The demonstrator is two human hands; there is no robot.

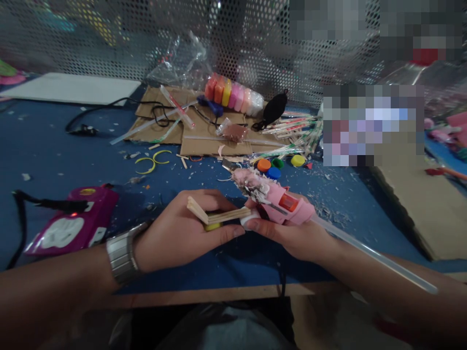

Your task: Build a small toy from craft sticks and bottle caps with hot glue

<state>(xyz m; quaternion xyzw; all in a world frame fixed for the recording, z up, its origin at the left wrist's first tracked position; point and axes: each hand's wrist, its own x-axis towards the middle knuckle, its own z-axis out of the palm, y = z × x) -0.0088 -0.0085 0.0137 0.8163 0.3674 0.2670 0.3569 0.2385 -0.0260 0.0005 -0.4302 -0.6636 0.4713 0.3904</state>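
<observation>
In the middle of the view my left hand (pixel 178 231) is closed around a small bent piece made of wooden sticks (pixel 226 215). A yellow bottle cap (pixel 212 226) shows beneath the sticks, between thumb and fingers. My right hand (pixel 295 236) grips a pink hot glue gun (pixel 270 194), its nozzle pointing up and left. Bits of whitish residue cling to its front. From its back a clear glue stick (pixel 379 257) runs over my right forearm. A white round cap (pixel 247 217) sits at the sticks' right end, touching my right fingertips. The fingers under the gun are partly hidden.
A purple power box (pixel 78 218) with a plugged cable lies left. Ahead are loose bottle caps (pixel 263 165), yellow rings (pixel 146 165), cardboard (pixel 211 146), bundled sticks (pixel 299 129) and coloured clay packs (pixel 233 95). Thick cardboard (pixel 419 204) stands right; a perforated metal screen (pixel 241 43) closes the back.
</observation>
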